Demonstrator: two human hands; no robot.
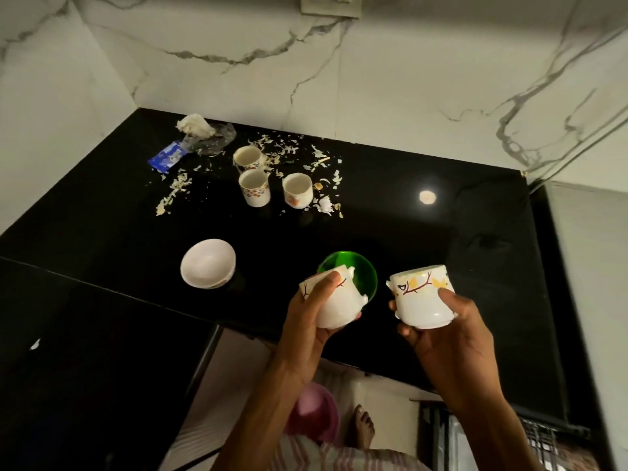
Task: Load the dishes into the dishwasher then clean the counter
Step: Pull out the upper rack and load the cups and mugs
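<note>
A glossy black table (390,171) fills a marble-walled corner, with three cups (257,188) amid scattered scraps at the far left. Near the front edge, the left hand (311,312) grips one white mug (339,302) and the right hand (441,334) another (421,295), above a green bowl (362,271).

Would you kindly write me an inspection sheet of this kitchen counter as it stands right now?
Surface: black counter, glossy, with a lamp reflection.
Job's things: three small cups upright among the scraps; white bowl tilted; green bowl behind the left cup; right cup held above the counter edge.
Clutter: scattered peel scraps, blue wrapper, crumpled plastic and tissue in the back corner.
Grippers: left hand grips the left cup; right hand grips the right cup.
Cables: nothing seen.
Surroundings: marble wall with a socket; dishwasher rack partly visible, lower right.
</note>
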